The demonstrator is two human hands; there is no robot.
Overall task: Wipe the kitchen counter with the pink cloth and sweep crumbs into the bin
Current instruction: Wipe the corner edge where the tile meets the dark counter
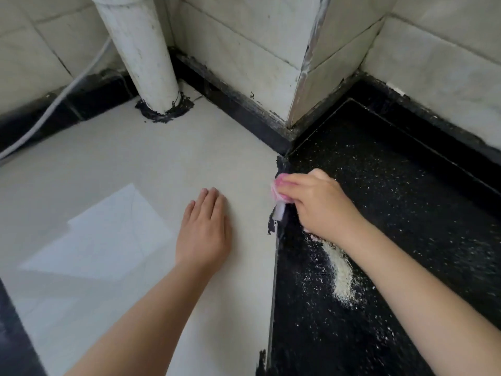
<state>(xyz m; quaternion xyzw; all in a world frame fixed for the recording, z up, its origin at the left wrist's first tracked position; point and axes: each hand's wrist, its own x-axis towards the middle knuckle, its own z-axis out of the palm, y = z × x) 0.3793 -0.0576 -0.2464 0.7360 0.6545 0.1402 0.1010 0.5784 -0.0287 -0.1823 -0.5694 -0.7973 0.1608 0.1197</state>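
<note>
On the black counter (393,185) right hand (322,204) grips pink cloth (279,189); left hand (204,229) lies flat, fingers together

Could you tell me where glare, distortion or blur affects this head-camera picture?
Head view: a pale window-shaped glare patch lies on the white counter beside the left hand; wide-angle distortion bends the pipe and wall tiles; the pink cloth held by the right hand looks slightly soft; the crumbs on the black counter stay readable.

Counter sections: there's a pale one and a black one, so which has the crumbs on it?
The black counter section, on the right, where the right hand holds the pink cloth. The crumb pile lies there.
</note>
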